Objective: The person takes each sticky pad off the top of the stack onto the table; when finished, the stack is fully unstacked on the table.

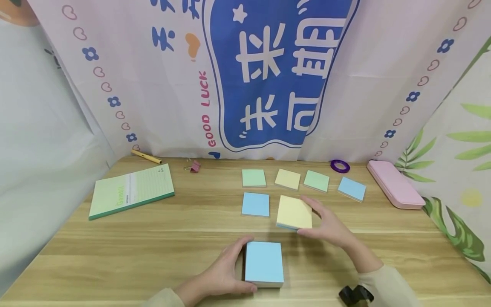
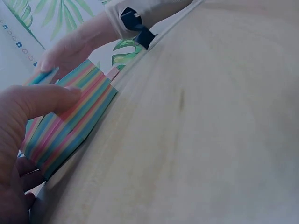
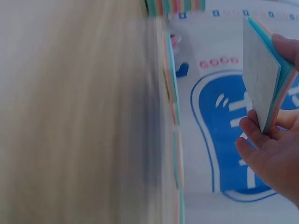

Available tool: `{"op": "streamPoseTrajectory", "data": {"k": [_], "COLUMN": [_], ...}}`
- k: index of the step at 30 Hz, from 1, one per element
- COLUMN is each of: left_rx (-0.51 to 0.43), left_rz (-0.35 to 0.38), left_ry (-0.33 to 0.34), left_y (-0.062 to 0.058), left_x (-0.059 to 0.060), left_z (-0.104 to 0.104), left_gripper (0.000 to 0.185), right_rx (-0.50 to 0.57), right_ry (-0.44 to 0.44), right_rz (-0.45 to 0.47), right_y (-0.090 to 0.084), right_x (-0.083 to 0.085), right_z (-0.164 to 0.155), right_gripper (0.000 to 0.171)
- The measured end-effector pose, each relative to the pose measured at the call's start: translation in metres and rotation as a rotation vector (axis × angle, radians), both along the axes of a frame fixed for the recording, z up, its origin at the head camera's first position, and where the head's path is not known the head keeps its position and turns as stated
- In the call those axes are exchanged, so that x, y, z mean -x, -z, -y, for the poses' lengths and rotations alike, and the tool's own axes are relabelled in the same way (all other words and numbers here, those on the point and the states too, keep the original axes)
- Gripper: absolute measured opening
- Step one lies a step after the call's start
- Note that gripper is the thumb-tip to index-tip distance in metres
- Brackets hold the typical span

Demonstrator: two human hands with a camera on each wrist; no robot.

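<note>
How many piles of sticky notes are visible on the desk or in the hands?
7: four in the far row, one blue below, one held by the right hand, one by the left hand.

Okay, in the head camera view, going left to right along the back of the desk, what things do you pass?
Yellow pen → pink binder clip → green sticky pad → yellow sticky pad → second green pad → blue pad → pink pencil case.

A light wooden table (image 1: pixel 153 247) carries a thick multicoloured sticky-note block (image 1: pixel 264 263) under the left hand's grip, five small pads beyond it, a green notebook (image 1: pixel 131 190) far left, and a pink pencil case (image 1: pixel 395 184) far right.
</note>
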State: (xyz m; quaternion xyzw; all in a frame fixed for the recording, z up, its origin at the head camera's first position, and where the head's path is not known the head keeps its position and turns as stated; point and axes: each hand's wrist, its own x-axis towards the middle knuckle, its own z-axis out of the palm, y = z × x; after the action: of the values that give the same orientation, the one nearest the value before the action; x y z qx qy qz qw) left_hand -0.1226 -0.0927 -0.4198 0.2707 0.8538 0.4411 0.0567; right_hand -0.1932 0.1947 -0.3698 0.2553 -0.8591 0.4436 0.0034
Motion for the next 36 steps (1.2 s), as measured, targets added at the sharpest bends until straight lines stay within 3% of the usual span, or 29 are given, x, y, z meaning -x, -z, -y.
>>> {"op": "streamPoseTrajectory", "data": {"k": [5, 14, 23, 30, 36], "left_rx": [0.044, 0.081, 0.083, 0.086, 0.095], "left_rz": [-0.042, -0.146, -0.158, -0.133, -0.15], "left_ry": [-0.009, -0.01, 0.0, 0.0, -0.003], "left_y": [0.001, 0.003, 0.005, 0.005, 0.004], "left_x": [0.0, 0.002, 0.003, 0.003, 0.003], "left_z": [0.002, 0.003, 0.001, 0.001, 0.001], "left_gripper": [0.097, 0.097, 0.096, 0.096, 0.096], "right_rx": [-0.017, -0.172, -0.278, -0.299, -0.278], "right_ry": [0.034, 0.088, 0.06, 0.011, 0.027], "right_rz": [0.061, 0.098, 0.091, 0.054, 0.094], "right_y": [0.009, 0.031, 0.042, 0.045, 0.042], "right_x": [0.022, 0.05, 0.062, 0.073, 0.072], "right_z": [-0.007, -0.009, -0.009, -0.013, -0.018], "right_gripper": [0.085, 0.093, 0.09, 0.085, 0.092]}}
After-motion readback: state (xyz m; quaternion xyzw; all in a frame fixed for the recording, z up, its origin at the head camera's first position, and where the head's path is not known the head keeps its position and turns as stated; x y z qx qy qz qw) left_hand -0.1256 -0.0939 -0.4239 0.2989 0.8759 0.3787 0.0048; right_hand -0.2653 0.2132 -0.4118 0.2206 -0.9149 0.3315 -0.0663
